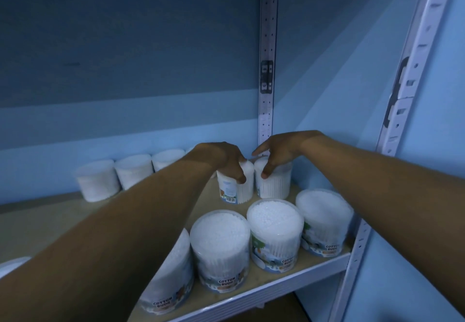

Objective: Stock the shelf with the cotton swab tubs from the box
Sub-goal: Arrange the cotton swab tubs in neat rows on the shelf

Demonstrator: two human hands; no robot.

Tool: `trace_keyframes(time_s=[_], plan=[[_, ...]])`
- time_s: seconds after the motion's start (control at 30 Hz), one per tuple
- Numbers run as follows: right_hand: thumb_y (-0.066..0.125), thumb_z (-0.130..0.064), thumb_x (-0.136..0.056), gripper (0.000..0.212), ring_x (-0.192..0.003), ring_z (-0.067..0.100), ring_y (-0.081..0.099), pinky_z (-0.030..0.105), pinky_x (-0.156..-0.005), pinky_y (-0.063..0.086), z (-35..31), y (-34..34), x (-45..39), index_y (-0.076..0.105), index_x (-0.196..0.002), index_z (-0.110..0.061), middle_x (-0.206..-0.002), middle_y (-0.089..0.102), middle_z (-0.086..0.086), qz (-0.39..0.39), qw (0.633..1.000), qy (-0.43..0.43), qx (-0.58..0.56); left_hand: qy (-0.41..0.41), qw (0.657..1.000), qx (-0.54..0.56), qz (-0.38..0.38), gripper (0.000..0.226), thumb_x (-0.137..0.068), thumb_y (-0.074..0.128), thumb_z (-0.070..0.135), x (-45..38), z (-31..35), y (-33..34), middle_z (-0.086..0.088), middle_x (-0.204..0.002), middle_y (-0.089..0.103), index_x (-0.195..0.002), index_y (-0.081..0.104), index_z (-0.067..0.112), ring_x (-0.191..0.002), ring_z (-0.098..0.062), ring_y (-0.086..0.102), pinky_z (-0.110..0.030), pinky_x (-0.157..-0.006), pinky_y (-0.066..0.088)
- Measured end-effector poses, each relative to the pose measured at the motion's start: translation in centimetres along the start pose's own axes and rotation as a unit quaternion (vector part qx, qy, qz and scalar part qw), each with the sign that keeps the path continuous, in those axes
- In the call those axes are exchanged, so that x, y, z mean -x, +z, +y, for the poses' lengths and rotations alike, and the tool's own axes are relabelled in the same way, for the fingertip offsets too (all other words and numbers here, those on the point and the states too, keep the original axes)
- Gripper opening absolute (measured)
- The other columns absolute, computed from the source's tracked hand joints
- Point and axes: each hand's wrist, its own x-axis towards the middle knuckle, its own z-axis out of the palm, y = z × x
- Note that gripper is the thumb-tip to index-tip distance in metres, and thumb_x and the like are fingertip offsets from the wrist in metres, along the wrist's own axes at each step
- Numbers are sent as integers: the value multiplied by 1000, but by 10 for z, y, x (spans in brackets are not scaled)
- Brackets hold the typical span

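The scene is dim with a strong blue cast. Banded shadows cross the back wall (125,70); the right side wall (339,57) is brighter. Wide-angle distortion bends the front upright (412,52). The rear tubs (98,179) appear soft and slightly blurred.

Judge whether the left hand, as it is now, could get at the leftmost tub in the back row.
Probably yes, once free: the left hand grips a tub now, but bare shelf lies before that leftmost tub, with nothing blocking it.
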Motion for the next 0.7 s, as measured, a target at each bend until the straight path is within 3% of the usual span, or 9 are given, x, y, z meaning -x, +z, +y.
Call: trace_keyframes(time_s=[0.1, 0.2, 0.4, 0.5, 0.63, 0.7], plan=[[78, -57, -78, 85, -135, 24, 45, 35, -99, 52, 2, -6, 5, 42, -151, -32, -159, 31, -5, 18, 1000, 14, -8, -3, 1000, -9, -3, 90, -79, 69, 60, 0, -8, -2, 3, -158, 36, -155, 31, 31, -142, -22, 38, -38, -115, 35], [72, -66, -78, 85, -109, 20, 55, 32, -92, 53, 1, -11, 11, 46, -148, -25, -152, 42, -1, 33, 999, 33, 18, -1, 1000, -18, -8, 99, -76, 71, 65, -1, -12, -6, 3, -161, 30, -157, 26, 29, -146, -22, 31, -37, -118, 29], [70, -76, -72, 94, -88, 18, 54, 34, -88, 54, -5, -8, 8, 48, -146, -22, -140, 52, 1, 23, 997, 64, 41, 16, 999, -7, -28, 103, -74, 79, 56, -7, -13, -3, 3, -160, 32, -157, 25, 29, -144, -21, 35, -36, -116, 32], [72, -74, -70, 92, -79, 16, 55, 35, -89, 55, -6, -5, 4, 52, -142, -21, -136, 55, 2, 16, 997, 64, 49, 19, 1000, 8, -21, 98, -74, 79, 55, -12, -13, 0, 3, -156, 39, -155, 31, 26, -140, -21, 40, -35, -114, 36], [77, -67, -72, 82, -75, 15, 55, 33, -85, 56, -5, -3, -1, 58, -136, -19, -132, 56, 2, 11, 997, 56, 46, 15, 1000, 15, -11, 82, -72, 82, 53, -15, -12, 1, 1, -137, 59, -141, 53, 21, -122, -23, 56, -35, -104, 46], [79, -62, -72, 80, -87, 18, 59, 35, -86, 57, -3, -4, -4, 58, -136, -20, -135, 54, 2, 2, 998, 43, 41, 5, 1000, 11, -10, 81, -66, 84, 58, -16, -11, 0, 0, -129, 64, -133, 60, 19, -115, -23, 60, -38, -103, 48]])
